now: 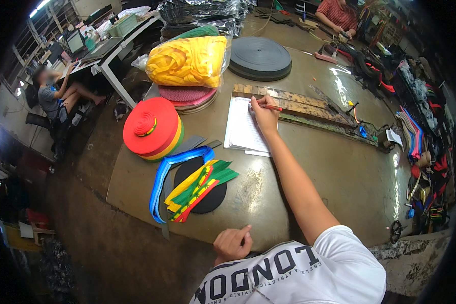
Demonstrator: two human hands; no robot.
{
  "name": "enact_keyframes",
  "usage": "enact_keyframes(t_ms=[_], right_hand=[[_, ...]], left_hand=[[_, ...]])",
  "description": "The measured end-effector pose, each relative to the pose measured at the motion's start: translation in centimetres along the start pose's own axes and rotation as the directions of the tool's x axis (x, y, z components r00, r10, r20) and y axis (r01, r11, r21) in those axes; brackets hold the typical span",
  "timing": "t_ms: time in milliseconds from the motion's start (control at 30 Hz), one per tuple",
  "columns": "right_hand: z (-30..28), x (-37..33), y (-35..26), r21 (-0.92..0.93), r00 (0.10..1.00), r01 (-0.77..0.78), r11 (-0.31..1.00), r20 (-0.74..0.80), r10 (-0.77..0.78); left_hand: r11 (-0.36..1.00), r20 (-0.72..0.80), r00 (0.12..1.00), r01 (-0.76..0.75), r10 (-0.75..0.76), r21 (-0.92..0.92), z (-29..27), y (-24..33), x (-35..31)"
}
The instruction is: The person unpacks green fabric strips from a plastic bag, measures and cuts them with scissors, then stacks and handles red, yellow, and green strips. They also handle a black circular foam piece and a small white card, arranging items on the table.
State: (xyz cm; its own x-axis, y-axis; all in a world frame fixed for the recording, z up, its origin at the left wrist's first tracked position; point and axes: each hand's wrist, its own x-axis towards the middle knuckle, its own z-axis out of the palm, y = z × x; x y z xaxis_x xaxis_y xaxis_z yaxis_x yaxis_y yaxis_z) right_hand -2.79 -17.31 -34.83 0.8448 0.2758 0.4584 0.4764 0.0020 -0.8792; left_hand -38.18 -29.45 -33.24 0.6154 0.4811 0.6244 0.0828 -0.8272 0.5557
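My right hand point(265, 117) is closed around a red pen point(274, 107) over the upper part of a white notepad point(236, 133). Its pages carry faint rows of lines, and the fingers cover part of the sheet. At the table's near edge rests my left hand point(232, 243), fingers curled in and thumb sticking out, with nothing visible in it. Left of the notepad lie cut webbing straps in yellow, green and red point(200, 187), on top of a black webbing roll point(214, 201). A blue strap point(159, 178) loops beside them.
A red, yellow and green webbing roll point(152, 127) sits at the table's left edge. Behind it are bagged yellow webbing point(187, 61) and a large dark roll point(260, 57). A long worn metal-and-wood fixture point(309, 109) lies beyond the notepad. Another person point(339, 17) works at the far side.
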Motion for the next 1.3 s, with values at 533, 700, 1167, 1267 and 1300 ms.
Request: enact_keyframes(t_ms=[533,700,1167,1267,1300], right_hand=[[-0.1,-0.2,-0.6,-0.189,0.998,0.027,0.982,0.066,-0.014],[-0.3,0.0,-1.9,0.007,0.990,-0.086,0.996,0.114,0.085],[-9.6,-1.4,-8.5,-0.759,0.864,0.273,0.591,0.464,0.197],[-13.6,-5.0,-11.2,-0.650,0.846,0.334,0.683,0.526,0.086],[-15.3,-6.4,-11.9,-0.609,0.815,0.314,0.728,0.567,0.123]], left_hand=[[0.995,0.005,0.996,-0.091,0.092,-0.049,0.2,-0.6,-0.2],[0.999,0.004,0.999,-0.039,0.039,-0.038,0.0,-0.2,-0.3],[0.993,-0.039,0.992,0.120,-0.119,0.010,-3.6,-0.4,4.2],[0.895,-0.038,0.966,0.253,-0.257,0.367,-5.1,-2.4,6.7],[0.832,-0.053,0.965,0.247,-0.255,0.496,-5.4,-3.0,7.5]])
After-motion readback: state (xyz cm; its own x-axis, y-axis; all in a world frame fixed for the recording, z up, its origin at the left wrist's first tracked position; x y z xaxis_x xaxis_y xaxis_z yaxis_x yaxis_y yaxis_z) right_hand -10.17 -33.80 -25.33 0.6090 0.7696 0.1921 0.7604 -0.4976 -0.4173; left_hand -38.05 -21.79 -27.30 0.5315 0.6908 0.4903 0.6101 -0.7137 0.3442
